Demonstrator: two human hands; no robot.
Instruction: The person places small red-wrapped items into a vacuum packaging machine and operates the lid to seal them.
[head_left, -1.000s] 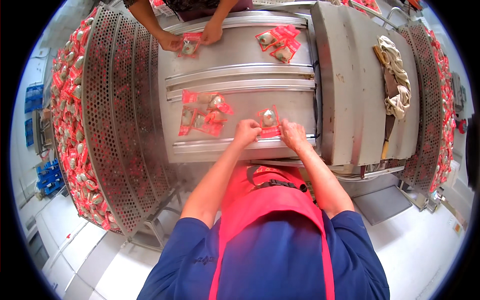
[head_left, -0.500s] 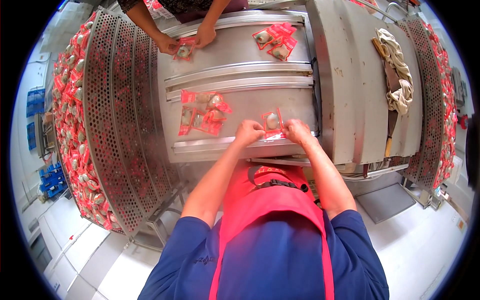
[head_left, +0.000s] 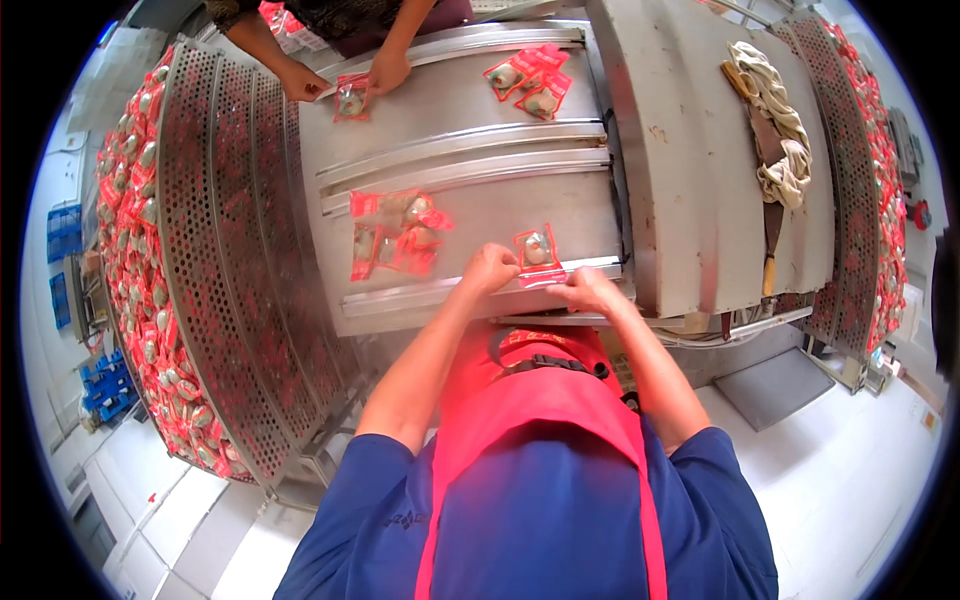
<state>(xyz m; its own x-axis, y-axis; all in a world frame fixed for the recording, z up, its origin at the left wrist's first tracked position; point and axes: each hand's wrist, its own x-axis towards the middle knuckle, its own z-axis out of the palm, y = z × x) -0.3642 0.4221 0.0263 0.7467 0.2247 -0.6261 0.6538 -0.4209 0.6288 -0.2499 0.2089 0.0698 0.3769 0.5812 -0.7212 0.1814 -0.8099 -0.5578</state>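
Note:
A red and clear plastic packet (head_left: pixel 537 250) with a pale, rounded, egg-like item inside lies near the front edge of the metal table (head_left: pixel 480 205). My left hand (head_left: pixel 491 268) pinches it at its lower left edge. At its lower right corner is my right hand (head_left: pixel 590 291), fingers closed on the packet's edge. To the left of my left hand rests a cluster of several similar packets (head_left: pixel 395 237).
Across the table a co-worker's hands (head_left: pixel 388 72) handle another packet (head_left: pixel 352 100). A small packet pile (head_left: pixel 532 80) lies far right. Perforated metal racks filled with packets (head_left: pixel 235 250) stand on both sides. A metal cover (head_left: pixel 705 160) holds a cloth (head_left: pixel 785 125) and wooden-handled tools.
The whole view has shifted slightly. My right hand has come nearer to me along the packet's lower edge, and the packet is tilted a little. The co-worker's fingers have moved apart slightly.

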